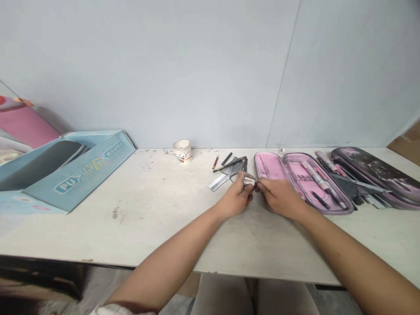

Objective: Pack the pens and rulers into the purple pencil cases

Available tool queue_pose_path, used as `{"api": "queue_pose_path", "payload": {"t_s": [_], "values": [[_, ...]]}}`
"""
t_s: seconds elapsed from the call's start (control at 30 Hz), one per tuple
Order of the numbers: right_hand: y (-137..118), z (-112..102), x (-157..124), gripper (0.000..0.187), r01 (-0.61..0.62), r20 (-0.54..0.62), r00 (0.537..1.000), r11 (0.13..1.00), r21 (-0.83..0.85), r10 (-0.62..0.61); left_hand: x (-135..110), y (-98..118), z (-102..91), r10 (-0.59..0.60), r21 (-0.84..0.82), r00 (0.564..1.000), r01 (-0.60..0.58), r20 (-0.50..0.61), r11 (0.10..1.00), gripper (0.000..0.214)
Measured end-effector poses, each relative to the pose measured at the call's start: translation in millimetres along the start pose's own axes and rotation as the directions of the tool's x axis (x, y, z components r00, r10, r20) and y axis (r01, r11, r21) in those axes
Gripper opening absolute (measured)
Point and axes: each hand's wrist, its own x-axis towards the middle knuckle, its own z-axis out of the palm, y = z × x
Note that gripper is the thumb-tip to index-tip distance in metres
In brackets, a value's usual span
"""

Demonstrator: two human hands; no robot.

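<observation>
My left hand (236,197) and my right hand (278,197) meet over the white table (147,210), both pinching a small white eraser-like block (249,180) between their fingertips. Just behind them lies a loose pile of stationery: a metal ruler (219,182), a clear protractor (232,168), a red pencil (215,162) and dark pens (229,163). To the right lies an open pink pencil case (272,166) with pens and a pink tube (315,175) inside.
A second, dark pencil case (377,173) lies open at the far right. A small paper cup (182,151) stands by the wall. A light blue cardboard box (75,175) lies at the left. A pink object (22,124) leans behind the blue box.
</observation>
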Motion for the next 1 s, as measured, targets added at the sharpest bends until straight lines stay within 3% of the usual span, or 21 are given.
{"api": "queue_pose_path", "payload": {"t_s": [0.13, 0.27, 0.53, 0.63, 0.8, 1.0], "values": [[5, 0, -2, 0.03, -0.037, -0.076, 0.996, 0.999, 0.023, 0.038, 3, 0, -4.7, 0.062, -0.096, 0.993, -0.072, -0.105, 0.993, 0.012], [4, 0, -3, 0.029, -0.077, -0.175, 0.98, 0.992, 0.105, 0.095, 3, 5, -10.4, 0.014, -0.309, 0.979, -0.078, -0.203, 0.948, 0.02], [-1, 4, -4, 0.043, 0.056, -0.246, 0.969, 0.974, 0.219, -0.001, -2, 7, -6.2, -0.033, -0.522, 0.995, -0.023, -0.097, 0.852, 0.023], [0, 4, -4, 0.047, 0.078, -0.244, 0.969, 0.978, 0.193, -0.029, -4, 8, -5.8, -0.042, -0.531, 0.995, -0.013, -0.092, 0.847, 0.024], [2, 3, -4, 0.048, -0.026, -0.204, 0.977, 0.977, 0.21, 0.07, -4, 8, -6.0, -0.06, -0.531, 0.994, 0.005, -0.086, 0.848, 0.024], [0, 3, -5, 0.042, 0.069, -0.261, 0.965, 0.986, 0.154, -0.026, -3, 8, -7.9, -0.049, -0.501, 0.995, -0.001, -0.087, 0.865, 0.026]]}}
